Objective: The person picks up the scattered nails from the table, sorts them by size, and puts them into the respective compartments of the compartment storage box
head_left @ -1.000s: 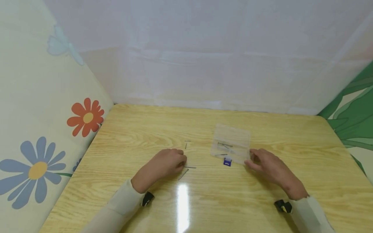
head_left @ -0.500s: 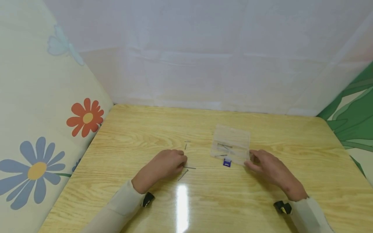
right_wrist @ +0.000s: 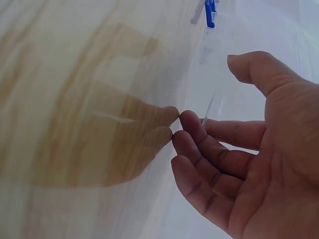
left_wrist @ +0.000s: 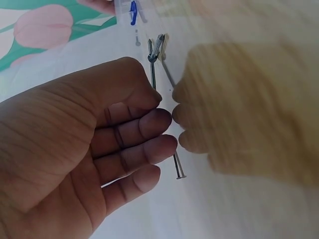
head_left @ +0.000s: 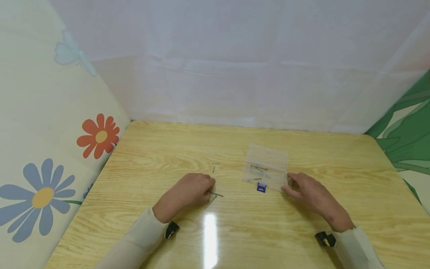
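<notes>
My left hand (head_left: 188, 189) pinches a long thin nail (head_left: 218, 194) between thumb and fingers. In the left wrist view the nail (left_wrist: 153, 74) runs past the thumb tip, its flat head showing below the curled fingers. Close to its outer end, another nail (head_left: 211, 202) lies slanted on the table. My right hand (head_left: 307, 190) is at the right front corner of a clear plastic box (head_left: 280, 158), touching it with relaxed fingers. In the right wrist view the thumb (right_wrist: 249, 67) stands apart from the fingers. Several nails (head_left: 258, 168) show in the box.
Two smaller nails, one crosswise (head_left: 216, 163) and one lengthwise (head_left: 213, 169), lie beyond my left hand. A blue latch (head_left: 261, 187) sits at the box's front edge. Pale cloth (head_left: 215, 93) hangs behind the wooden table (head_left: 168, 142), and a flowered wall covering (head_left: 43, 112) stands at the left.
The long nail at my left fingers has turned slightly, its outer end now lower and nearer the slanted nail. My right hand and the box stay in place.
</notes>
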Demonstrator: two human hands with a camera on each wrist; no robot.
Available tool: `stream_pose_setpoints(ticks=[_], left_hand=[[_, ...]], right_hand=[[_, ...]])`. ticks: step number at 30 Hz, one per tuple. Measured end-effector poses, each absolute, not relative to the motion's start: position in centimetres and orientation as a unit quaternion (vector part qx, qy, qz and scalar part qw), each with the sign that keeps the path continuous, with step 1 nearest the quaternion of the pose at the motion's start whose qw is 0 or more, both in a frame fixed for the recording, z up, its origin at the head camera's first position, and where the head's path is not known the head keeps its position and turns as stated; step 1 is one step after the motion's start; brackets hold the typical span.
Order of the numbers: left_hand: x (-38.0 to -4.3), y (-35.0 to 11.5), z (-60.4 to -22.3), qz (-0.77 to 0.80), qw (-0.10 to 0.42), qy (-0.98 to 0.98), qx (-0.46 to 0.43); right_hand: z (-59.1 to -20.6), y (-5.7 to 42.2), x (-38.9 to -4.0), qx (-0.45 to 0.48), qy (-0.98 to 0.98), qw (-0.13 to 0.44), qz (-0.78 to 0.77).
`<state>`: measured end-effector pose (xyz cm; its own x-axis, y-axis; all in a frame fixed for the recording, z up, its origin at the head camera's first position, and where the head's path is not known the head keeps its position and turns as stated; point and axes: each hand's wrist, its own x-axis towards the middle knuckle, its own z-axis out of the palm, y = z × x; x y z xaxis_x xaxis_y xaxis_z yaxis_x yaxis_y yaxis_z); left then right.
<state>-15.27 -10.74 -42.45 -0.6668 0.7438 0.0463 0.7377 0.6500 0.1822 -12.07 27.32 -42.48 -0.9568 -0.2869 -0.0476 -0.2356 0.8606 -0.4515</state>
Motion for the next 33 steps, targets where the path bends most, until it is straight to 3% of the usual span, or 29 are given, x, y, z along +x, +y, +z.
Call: stream_pose_setpoints(ticks=[14,33], left_hand=[[-15.6,-10.3,-42.3,0.111,0.029,0.908,0.403],[-16.8,-7.1,-41.8,0.128,-0.009,0.897,0.424]], right_hand=[[-42.5,27.4,-12.1,-0.135,0.964,0.058,-0.221],[-42.5,27.4,-12.2,-0.141,0.963,0.058,-0.224]])
